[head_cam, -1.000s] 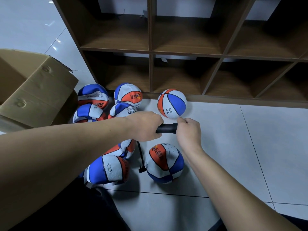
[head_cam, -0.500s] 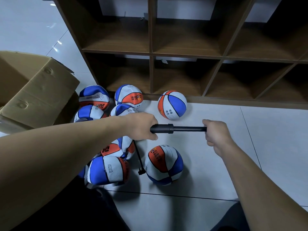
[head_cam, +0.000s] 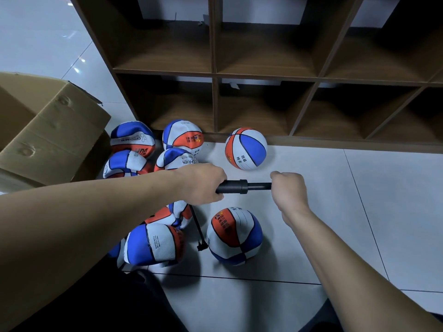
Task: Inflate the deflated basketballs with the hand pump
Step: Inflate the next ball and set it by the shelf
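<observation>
Writing: "CHILDREN" is readable on a flat basketball [head_cam: 177,159] at centre left; the round ball [head_cam: 246,148] carries Chinese characters.
Hands: left hand [head_cam: 203,185] grips the pump [head_cam: 233,186] barrel; right hand [head_cam: 288,190] is closed around its handle.
Room: bare floor tiles [head_cam: 383,200] at right, bounded by the shelf [head_cam: 311,140] base.

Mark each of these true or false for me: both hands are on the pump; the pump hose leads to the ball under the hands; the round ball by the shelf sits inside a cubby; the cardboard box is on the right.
1. Both hands are on the pump. True: the left hand grips the pump barrel and the right hand grips its handle end.
2. The hose runs down toward the ball below the hands. True.
3. The round ball by the shelf sits inside a cubby. False: it rests on the floor in front of the shelf.
4. The cardboard box is on the right. False: it is on the left.
</observation>
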